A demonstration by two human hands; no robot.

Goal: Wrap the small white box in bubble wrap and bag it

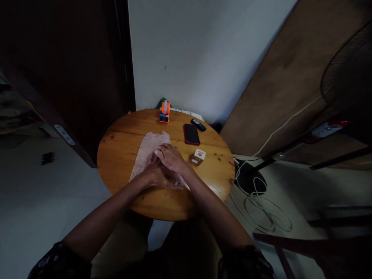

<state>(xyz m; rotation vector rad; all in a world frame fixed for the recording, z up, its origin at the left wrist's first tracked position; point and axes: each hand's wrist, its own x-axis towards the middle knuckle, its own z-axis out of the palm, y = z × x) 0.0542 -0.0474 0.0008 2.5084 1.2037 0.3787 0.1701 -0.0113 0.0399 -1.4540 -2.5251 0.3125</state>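
Note:
A pale patterned cloth (pixel 147 149) lies flat on the round wooden table (pixel 122 162). My right hand (pixel 172 157) rests on top of my left hand (pixel 155 176), both pressing down on the near part of the cloth. The right hand's fingers lie stretched out flat. The left hand's fingers are mostly covered by the right hand.
Beyond the cloth lie a dark phone in a red case (pixel 191 134), a small dark remote (pixel 198 124) and an orange-and-blue object (pixel 164 112). A small box (pixel 198 156) sits right of my hands. White cables (pixel 261 205) and a fan (pixel 348 73) stand at the right.

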